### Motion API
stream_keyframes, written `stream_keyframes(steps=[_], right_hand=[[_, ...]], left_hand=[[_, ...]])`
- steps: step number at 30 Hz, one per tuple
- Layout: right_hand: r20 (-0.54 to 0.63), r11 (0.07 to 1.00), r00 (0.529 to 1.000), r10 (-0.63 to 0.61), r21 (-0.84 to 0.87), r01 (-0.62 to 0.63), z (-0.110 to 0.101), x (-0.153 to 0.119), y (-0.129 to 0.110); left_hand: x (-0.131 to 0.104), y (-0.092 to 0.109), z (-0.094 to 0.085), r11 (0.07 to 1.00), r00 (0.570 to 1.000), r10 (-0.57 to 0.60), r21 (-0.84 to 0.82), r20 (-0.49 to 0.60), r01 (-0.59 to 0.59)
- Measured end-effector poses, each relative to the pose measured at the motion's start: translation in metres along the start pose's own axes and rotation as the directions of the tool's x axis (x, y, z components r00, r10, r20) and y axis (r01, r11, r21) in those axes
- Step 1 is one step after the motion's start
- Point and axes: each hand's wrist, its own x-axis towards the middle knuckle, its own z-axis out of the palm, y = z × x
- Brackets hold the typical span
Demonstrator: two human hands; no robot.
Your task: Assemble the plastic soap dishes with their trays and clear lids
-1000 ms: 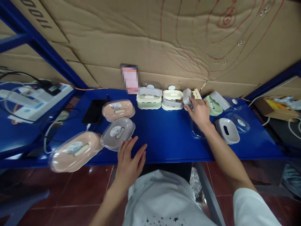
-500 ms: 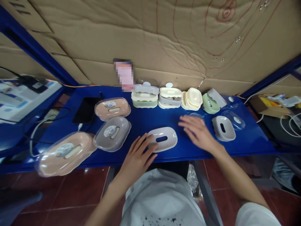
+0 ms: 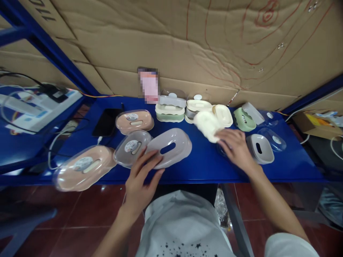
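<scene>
My left hand (image 3: 144, 175) grips the left end of a light grey oval dish (image 3: 180, 142) with a slot in its middle, tilted above the blue table. My right hand (image 3: 234, 146) pinches the near right end of a cream wavy-edged piece (image 3: 207, 125), which is slightly blurred. Behind that piece lie several cream pieces (image 3: 224, 115). Left of the dish sits a grey box with a clear lid (image 3: 131, 146). A second grey slotted dish (image 3: 261, 148) is right of my right hand, and a clear lid (image 3: 277, 141) lies beside it.
Two pink lidded boxes (image 3: 135, 121) and a black phone (image 3: 105, 122) with a white cable are on the left. Stacked cream, green and grey boxes (image 3: 170, 110) line the back. A green box (image 3: 244, 119) stands back right. Cardboard (image 3: 171, 46) rises behind.
My left hand has lifted the grey dish and shifted it left, tilting it. My right hand, empty before, now holds a cream piece from the back. The camera view has shifted slightly.
</scene>
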Motion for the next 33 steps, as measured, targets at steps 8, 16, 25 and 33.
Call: stream_keyframes(steps=[8,16,25,33], right_hand=[[0.167,0.941,0.973,-0.158,0.325,0.097,0.028,-0.054,-0.05],[0.053,0.942,0.997,-0.056,0.335,0.035,0.034,-0.055,-0.061],[0.058,0.958,0.987,-0.151,0.255,0.131,0.045,-0.054,-0.071],[0.07,0.988,0.988,-0.137,0.085,0.131,0.034,-0.059,-0.064]], left_hand=[[-0.007,-0.003,0.018,0.995,0.974,0.092,-0.059,0.206,-0.081],[0.016,-0.006,0.028,0.984,0.888,0.158,-0.146,0.431,-0.105],[0.014,-0.02,0.029,0.975,0.824,0.222,-0.104,0.522,-0.197],[0.002,-0.017,0.028,0.971,0.849,0.222,-0.033,0.48,-0.235]])
